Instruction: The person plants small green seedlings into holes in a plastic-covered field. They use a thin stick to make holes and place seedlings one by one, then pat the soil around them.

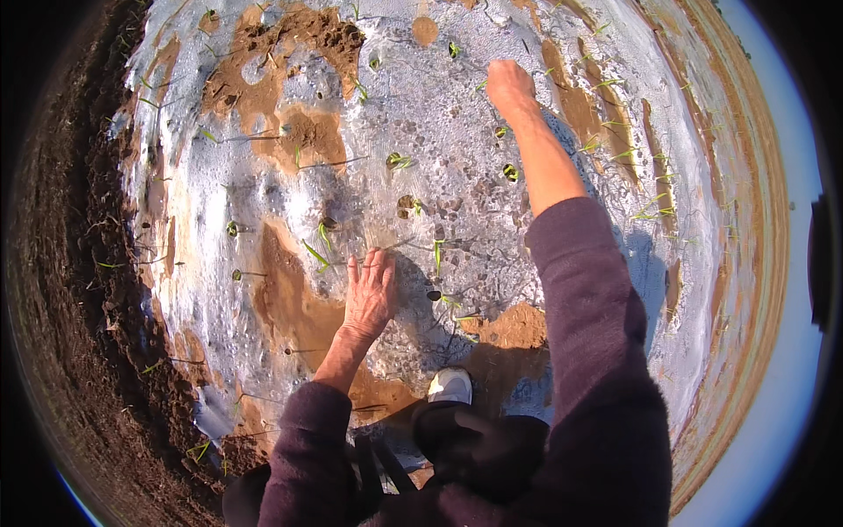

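My left hand (370,290) is laid palm down with its fingers extended on the clear plastic mulch film (461,184), and nothing shows in its grasp. Just above its fingertips, thin green seedlings (315,255) poke up through holes in the film. Farther out, my right hand (510,85) is curled with its knuckles up over the film. A small green shoot (481,85) shows right beside it; the fingertips are hidden, so whether they grip anything is unclear. Along my right forearm, more seedlings (510,172) sit inside round planting holes.
Brown soil (290,263) lies over the film in several patches. Dark loose earth (72,277) runs along the left side of the bed. My shoe (451,385) is on the bed below my hands. More rows of seedlings (658,209) stretch off to the right.
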